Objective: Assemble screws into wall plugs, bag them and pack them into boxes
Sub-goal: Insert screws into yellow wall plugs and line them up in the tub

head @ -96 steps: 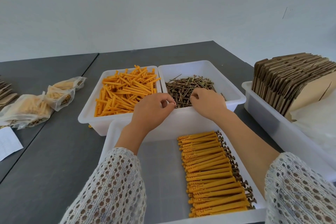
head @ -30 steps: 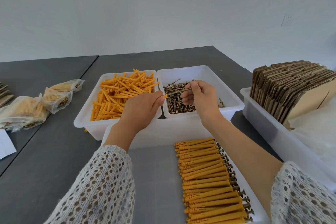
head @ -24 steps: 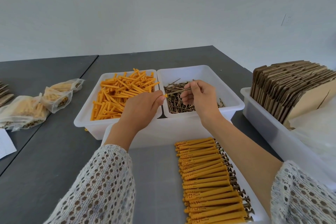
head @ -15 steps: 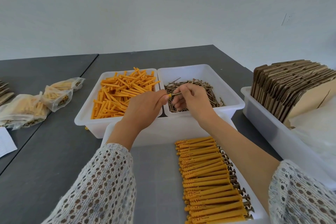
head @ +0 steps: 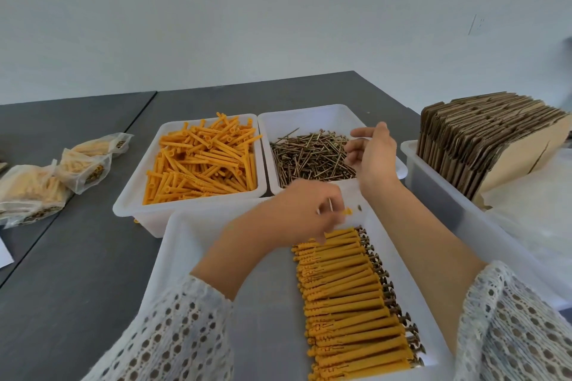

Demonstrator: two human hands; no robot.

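Orange plugs with screws fill a row in the near tray, the left hand seemingly adding another, right hand loose over screws; boxes remain flat.

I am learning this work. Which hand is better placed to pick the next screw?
The right hand: it hovers open over the loose screws, while the left hand holds an assembled plug above the front tray.

Left hand — pinches assembled plug above row of finished plugs in near tray | right hand — fingers loose, over screw bin | orange plug bin beside it.
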